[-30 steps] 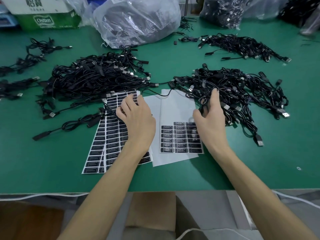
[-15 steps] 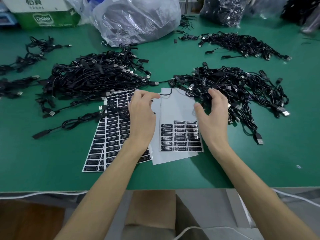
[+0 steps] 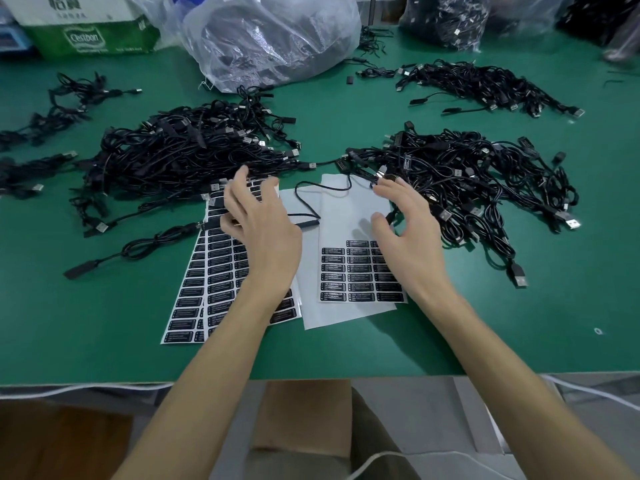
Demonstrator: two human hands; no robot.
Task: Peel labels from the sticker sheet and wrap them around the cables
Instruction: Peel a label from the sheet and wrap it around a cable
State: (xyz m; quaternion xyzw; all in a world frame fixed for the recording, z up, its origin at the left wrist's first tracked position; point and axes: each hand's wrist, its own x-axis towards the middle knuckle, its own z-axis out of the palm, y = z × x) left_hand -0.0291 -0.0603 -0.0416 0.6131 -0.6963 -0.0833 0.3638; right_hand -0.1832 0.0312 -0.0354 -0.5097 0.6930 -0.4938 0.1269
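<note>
Table: a green table (image 3: 519, 341) is filling most of the view.
Far edge: a clear plastic bag (image 3: 270, 39) and a green-and-white carton (image 3: 90, 32) are standing near each other.
Near edge: a white cord (image 3: 86, 391) is running just below the rim.
Floor: brown wooden boards (image 3: 62, 445) are showing at lower left.
Light: soft light is glinting off the bag's folds.

On the tabletop (image 3: 104, 323), the left sticker sheet (image 3: 214, 282) and right sticker sheet (image 3: 349, 271) lie side by side, a loose cable (image 3: 306, 223) across the right one's far end. Behind them lie a left cable heap (image 3: 180, 157) and right cable heap (image 3: 467, 174); farther back, a plastic bag (image 3: 270, 39), a carton (image 3: 86, 32) left of it.
</note>
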